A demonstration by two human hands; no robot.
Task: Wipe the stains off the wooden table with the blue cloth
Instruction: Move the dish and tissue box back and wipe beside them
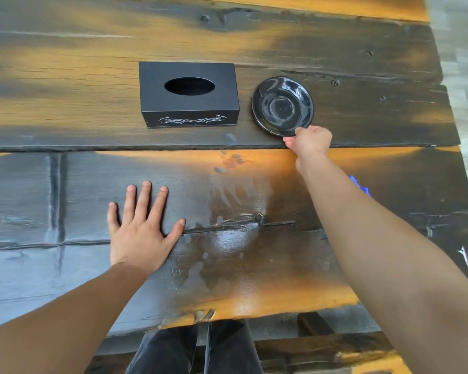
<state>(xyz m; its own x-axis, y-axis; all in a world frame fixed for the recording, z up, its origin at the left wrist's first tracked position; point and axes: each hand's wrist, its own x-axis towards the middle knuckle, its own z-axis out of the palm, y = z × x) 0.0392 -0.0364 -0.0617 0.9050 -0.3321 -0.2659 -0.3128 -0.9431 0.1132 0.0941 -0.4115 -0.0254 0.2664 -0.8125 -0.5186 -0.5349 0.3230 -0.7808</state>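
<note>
Wood: wooden table [65,103], dark planks with orange-lit patches, rough near edge.
Wet patch: glossy damp streaks [227,236] on the near plank, between the two arms, just right of the left hand.
Stains: a few dull marks [229,161] near the plank seam, above the wet patch; too blurred to tell more.
Left hand: left hand [139,233] flat on the table, palm down, fingers spread, gripping nothing.
Right hand: right hand [310,141] reached forward, fingers pinched on the near rim of the black saucer [283,105].
Saucer: glossy, sits on the far plank, just right of the tissue box, not touching it.
Tissue box: black tissue box [188,94], oval slot on top, white scroll pattern on the near side, on the far plank.
Blue cloth: only a small blue sliver [361,186] shows on the table right of the right forearm; rest hidden behind the arm.
Below the edge: dark trousers [195,349] of the person standing at the table.
</note>
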